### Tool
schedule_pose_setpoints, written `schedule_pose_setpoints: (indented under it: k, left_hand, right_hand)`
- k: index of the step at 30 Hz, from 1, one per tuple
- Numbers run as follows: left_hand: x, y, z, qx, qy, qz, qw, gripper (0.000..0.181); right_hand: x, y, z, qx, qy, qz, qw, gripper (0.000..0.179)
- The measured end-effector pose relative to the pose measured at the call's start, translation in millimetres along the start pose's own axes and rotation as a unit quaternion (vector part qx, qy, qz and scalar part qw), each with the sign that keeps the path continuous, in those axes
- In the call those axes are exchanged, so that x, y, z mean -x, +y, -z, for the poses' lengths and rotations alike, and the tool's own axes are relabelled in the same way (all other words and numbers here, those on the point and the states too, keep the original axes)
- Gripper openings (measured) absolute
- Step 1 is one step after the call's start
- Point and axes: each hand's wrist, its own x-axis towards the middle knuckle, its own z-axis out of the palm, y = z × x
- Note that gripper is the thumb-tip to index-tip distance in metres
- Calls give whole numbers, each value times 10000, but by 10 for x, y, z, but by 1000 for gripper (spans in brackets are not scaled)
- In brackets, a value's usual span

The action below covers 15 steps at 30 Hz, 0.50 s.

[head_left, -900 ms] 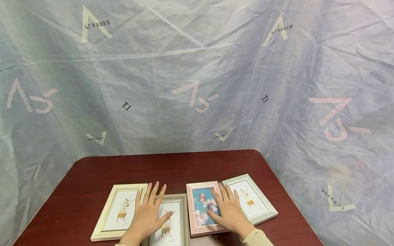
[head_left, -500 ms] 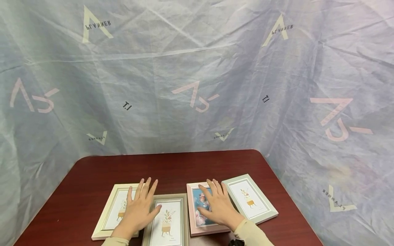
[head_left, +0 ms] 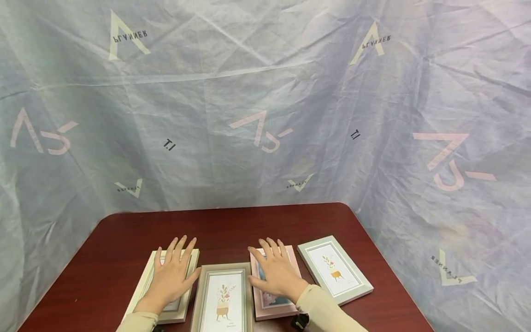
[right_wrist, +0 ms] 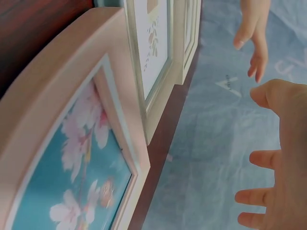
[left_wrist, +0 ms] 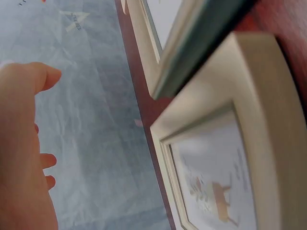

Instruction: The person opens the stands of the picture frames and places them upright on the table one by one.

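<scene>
My left hand [head_left: 169, 279] is over the cream picture frame [head_left: 176, 318], fingers spread and palm down, covering most of its picture. In the left wrist view, a gap shows between that hand and the cream frame [left_wrist: 211, 182]. Over the pink picture frame [head_left: 295, 265] is my right hand [head_left: 279, 275], its fingers also spread; part of the blue blossom picture is hidden. The right wrist view shows this hand apart from the pink frame [right_wrist: 86, 158]. Between the hands lies a taupe picture frame [head_left: 224, 295] with a plant-pot print. Neither hand holds anything.
A pale green picture frame [head_left: 333, 269] lies slanted at the right. All the frames lie on a dark red wooden table [head_left: 232, 230]. Grey printed cloth [head_left: 199, 152] hangs behind and at both sides of the table.
Both hands have moved left: the left from the taupe frame's edge onto the cream frame, the right away from the green frame onto the pink one. The frames stay put.
</scene>
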Motion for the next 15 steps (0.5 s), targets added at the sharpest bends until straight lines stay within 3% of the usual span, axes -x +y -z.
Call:
schedule_pose_setpoints:
  k: [8, 15]
  left_hand:
    - [-29, -200, -7, 15, -39, 127, 9999, 76]
    - [-120, -333, -36, -44, 423, -173, 9989, 71]
  right_hand:
    - [-160, -96, -66, 97, -138, 60, 9998, 63]
    - [-271, -172, -97, 314, -175, 88, 9993, 63]
